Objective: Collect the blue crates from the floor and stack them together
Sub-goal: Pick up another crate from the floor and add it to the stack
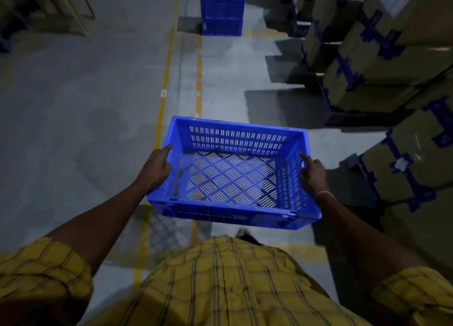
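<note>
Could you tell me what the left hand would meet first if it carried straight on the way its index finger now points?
Probably nothing close: the left hand points forward along the held blue crate; the crate stack stands farther on, slightly right, though depth is unclear.

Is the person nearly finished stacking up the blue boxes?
Partly. A stack of blue crates already stands on the floor ahead, so some look collected. Right now the left hand and right hand grip the short ends of one empty blue crate, carried in the air. It is not yet on the stack. No other loose crates show in this view.
</note>
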